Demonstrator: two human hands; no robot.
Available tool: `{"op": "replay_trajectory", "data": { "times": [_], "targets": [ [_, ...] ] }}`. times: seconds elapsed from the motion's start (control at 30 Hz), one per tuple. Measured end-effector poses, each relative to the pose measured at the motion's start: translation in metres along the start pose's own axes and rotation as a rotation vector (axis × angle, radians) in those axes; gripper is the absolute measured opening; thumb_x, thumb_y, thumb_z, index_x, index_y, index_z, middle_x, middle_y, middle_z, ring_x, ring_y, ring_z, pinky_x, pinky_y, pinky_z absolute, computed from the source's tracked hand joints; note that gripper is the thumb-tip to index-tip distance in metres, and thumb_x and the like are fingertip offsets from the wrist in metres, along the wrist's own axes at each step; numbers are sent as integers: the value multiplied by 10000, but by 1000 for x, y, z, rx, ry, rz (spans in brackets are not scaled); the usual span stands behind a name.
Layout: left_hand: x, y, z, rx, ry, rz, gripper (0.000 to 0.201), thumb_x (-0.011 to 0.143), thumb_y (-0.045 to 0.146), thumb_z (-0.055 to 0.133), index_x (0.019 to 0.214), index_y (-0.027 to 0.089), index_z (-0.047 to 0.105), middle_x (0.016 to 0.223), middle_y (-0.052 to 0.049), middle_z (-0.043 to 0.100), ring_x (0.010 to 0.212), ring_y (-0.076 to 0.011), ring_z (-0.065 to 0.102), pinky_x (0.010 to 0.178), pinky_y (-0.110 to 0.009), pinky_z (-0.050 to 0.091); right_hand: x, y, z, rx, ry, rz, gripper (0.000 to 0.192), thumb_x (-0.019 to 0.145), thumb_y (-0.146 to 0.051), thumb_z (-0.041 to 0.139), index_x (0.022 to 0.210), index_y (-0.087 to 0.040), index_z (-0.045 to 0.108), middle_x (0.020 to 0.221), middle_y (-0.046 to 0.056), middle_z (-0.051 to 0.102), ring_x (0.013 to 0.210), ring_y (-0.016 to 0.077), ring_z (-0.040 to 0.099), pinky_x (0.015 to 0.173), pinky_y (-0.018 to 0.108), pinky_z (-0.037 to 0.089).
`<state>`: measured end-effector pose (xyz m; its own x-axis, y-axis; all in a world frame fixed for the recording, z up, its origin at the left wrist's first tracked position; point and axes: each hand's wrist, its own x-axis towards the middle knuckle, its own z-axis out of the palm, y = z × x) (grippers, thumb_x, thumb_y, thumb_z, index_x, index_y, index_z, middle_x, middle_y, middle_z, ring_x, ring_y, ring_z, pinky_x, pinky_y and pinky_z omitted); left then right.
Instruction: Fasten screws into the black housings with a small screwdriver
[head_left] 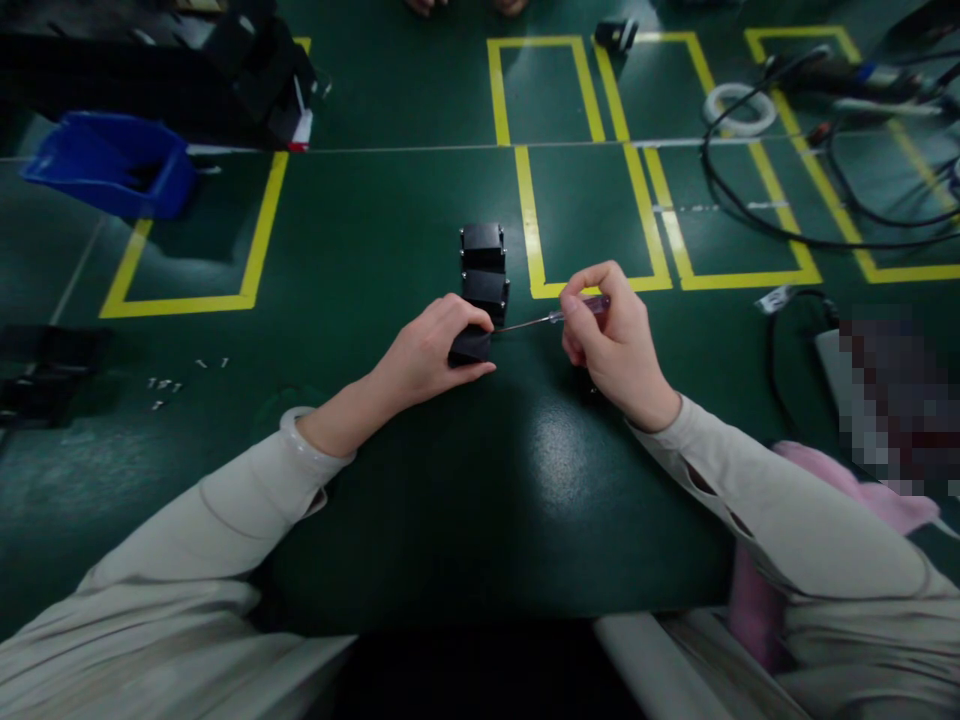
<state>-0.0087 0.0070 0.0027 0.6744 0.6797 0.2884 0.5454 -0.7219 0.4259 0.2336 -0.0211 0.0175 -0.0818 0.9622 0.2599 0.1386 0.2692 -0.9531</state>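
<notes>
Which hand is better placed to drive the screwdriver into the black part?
Right. The right hand already grips the screwdriver, its tip aimed at the black part, which the left hand clasps on the table.

left hand (431,350): curled, gripping | right hand (611,340): fingers pinched

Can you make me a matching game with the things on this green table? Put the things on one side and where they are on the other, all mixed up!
Things:
1. screwdriver
2. blue bin
3. white ring
4. small black block

Places:
A. far left of the table
B. under the left hand
C. far right, by the black cables
D. in the right hand

Pairs: 1-D, 2-A, 3-C, 4-B
</notes>
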Motion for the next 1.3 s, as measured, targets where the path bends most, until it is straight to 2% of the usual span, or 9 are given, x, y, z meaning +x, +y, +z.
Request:
{"op": "replay_trajectory", "data": {
  "times": [0.1,0.27,0.43,0.63,0.8,1.0,1.17,1.3],
  "targets": [
    [0,1,0,0,-6,-10,358,860,303,740,1131,185,537,1131,-80,629,1034,-233,602,892,-361,504,0,0,0,17,2,8,223,977,-447,600,947,-266,474,551,-93,425,397,80,417,371,256,289],
    [1,1,-1,4,3,0,350,866,300,737,1129,184,537,1120,-78,628,1030,-230,601,893,-358,503,0,1,0,-34,-10,8,265,1000,-465,553,861,-251,480,470,-97,409,356,75,383,371,256,242],
    [0,1,0,5,12,14,342,869,299,735,1124,186,538,1110,-75,632,1019,-228,604,881,-355,505,0,2,0,31,3,3,220,972,-446,605,959,-266,479,547,-95,425,396,83,422,370,252,286],
    [0,0,1,-1,10,2,365,855,298,749,1134,185,541,1120,-80,630,1024,-234,604,881,-361,507,0,0,-1,-36,-14,7,240,1006,-434,550,861,-251,494,465,-96,421,353,77,391,369,257,262],
    [0,0,1,-3,0,-4,359,864,305,739,1136,190,536,1124,-77,628,1033,-234,604,888,-366,507,0,0,0,13,4,-1,201,978,-435,601,952,-269,490,538,-96,423,390,83,421,366,255,291],
    [0,-1,1,-2,10,13,366,862,299,745,1141,188,536,1127,-78,629,1037,-233,605,886,-363,509,0,-2,-1,-39,-20,26,196,997,-362,565,855,-249,491,452,-99,424,349,78,389,365,249,253],
    [0,-1,1,2,2,-1,359,863,304,738,1137,189,537,1128,-79,631,1037,-236,603,896,-371,508,1,0,0,32,-12,6,177,960,-362,628,955,-259,484,533,-101,440,387,80,421,368,242,290],
    [0,-1,1,3,-3,-3,365,865,306,736,1145,192,532,1140,-82,629,1046,-238,604,901,-376,510,0,0,-1,-7,-21,6,216,995,-414,569,880,-248,492,499,-94,428,378,77,414,381,250,291]
  ]
}}
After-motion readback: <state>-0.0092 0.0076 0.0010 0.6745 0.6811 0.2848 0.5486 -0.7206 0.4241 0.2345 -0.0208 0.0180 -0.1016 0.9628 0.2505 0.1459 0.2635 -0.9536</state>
